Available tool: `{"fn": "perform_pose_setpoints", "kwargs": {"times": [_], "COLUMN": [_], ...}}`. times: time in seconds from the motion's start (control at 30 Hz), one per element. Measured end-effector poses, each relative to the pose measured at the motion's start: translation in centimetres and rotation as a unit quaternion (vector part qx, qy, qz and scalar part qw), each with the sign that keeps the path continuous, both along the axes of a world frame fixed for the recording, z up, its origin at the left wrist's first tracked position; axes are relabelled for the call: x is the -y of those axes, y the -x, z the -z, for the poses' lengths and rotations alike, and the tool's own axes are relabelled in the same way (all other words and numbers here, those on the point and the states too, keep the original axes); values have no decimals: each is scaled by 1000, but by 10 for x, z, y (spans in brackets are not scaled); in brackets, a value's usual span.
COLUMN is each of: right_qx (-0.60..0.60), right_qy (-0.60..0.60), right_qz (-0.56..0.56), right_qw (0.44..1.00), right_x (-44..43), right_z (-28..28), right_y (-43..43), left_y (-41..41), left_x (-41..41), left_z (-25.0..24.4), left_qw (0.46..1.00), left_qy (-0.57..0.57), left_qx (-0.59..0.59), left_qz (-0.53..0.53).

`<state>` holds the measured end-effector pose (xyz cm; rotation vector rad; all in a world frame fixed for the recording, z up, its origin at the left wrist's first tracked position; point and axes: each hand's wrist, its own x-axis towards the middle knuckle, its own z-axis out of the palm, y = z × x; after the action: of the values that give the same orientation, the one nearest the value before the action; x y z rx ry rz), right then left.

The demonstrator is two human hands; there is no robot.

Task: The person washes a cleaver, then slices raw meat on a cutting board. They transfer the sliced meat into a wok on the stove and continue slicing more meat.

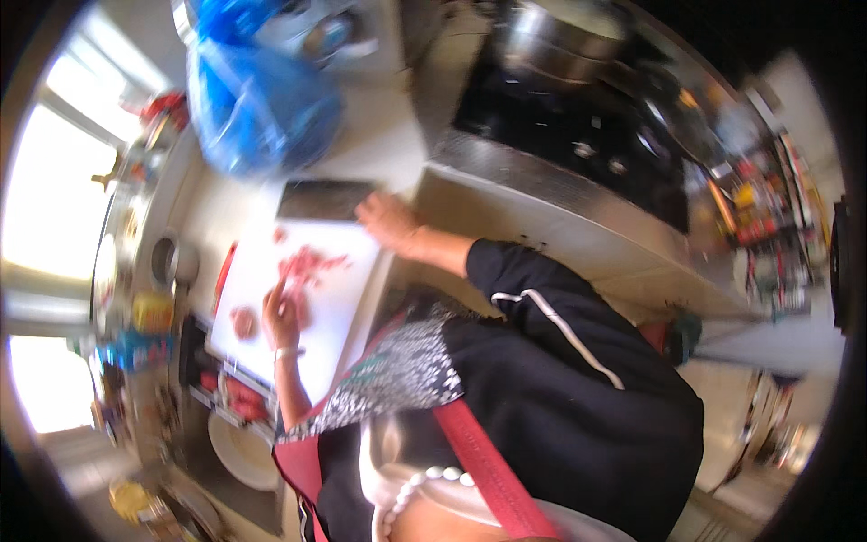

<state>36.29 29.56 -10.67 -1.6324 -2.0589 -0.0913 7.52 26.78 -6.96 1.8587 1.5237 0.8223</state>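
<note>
A white cutting board (pixel 332 325) lies before me with small bits of pinkish raw meat (pixel 308 264) on it. My left hand (pixel 279 318) is over the board, its fingers apart beside a larger meat piece (pixel 299 308); blur hides whether they touch it. Another meat lump (pixel 243 323) lies near the board's left side. At the board's far edge is a dark, broad blade, apparently a cleaver (pixel 322 200). My right hand (pixel 389 220) is closed at the blade's right end, where the handle is hidden.
A blue plastic bag (pixel 264 108) stands beyond the board. A steel pot (pixel 562 40) sits on the black cooktop (pixel 542 122) at upper right. Left of the board are a small metal pot (pixel 175 261) and a red-handled item (pixel 227 271). A sink (pixel 237 498) holds a pale bowl (pixel 240 450).
</note>
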Motion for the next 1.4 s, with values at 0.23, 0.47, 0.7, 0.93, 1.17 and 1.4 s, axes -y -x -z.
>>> {"fn": "perform_pose_setpoints", "kwargs": {"times": [0.23,0.47,0.7,0.93,1.17,1.4], "right_qx": [-75,-162,40,-142,-96,-141], "right_qy": [-2,161,476,413,349,79], "right_qz": [40,465,575,638,632,721], "right_qw": [996,855,664,634,685,673], "right_x": [92,359,731,764,835,812], "right_z": [-35,67,177,181,235,173], "right_y": [-26,-115,-52,-37,-160,-384], "left_y": [-20,-114,-209,-296,-417,-465], "left_x": [-15,-4,54,131,279,332], "left_z": [11,17,29,24,-16,-22], "left_qw": [997,965,925,916,859,844], "left_qy": [21,56,25,-43,-61,-112], "left_qx": [9,187,179,50,6,-46], "left_qz": [72,177,334,396,508,522]}}
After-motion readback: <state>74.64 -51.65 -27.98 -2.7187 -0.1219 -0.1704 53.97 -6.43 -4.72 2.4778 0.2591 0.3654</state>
